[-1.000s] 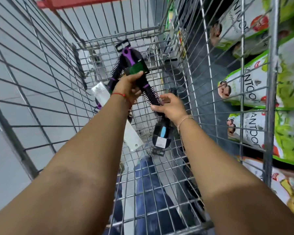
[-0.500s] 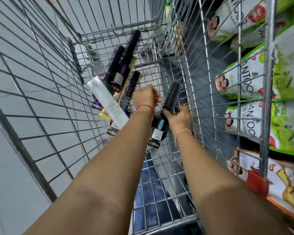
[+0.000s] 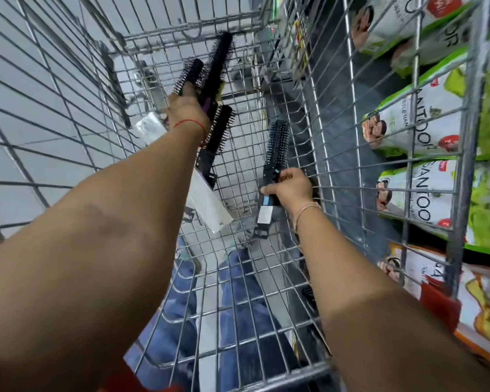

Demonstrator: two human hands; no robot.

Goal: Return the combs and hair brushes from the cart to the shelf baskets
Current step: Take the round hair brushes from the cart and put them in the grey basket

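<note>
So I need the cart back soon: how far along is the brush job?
Nothing visibly shelved yet. In hand: left hand grips a bundle of black round bristle brushes; right hand grips one black-and-blue round brush. Left: carrying them from the wire cart to the baskets.

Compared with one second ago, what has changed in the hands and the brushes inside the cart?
The left hand has turned its bundle of round brushes so the bristle heads point toward the far end of the cart. The right hand has closed around the handle of a single round brush with a blue label and moved apart from the left. Both hands stay inside the cart; the green packets on the shelf are unchanged.
</note>
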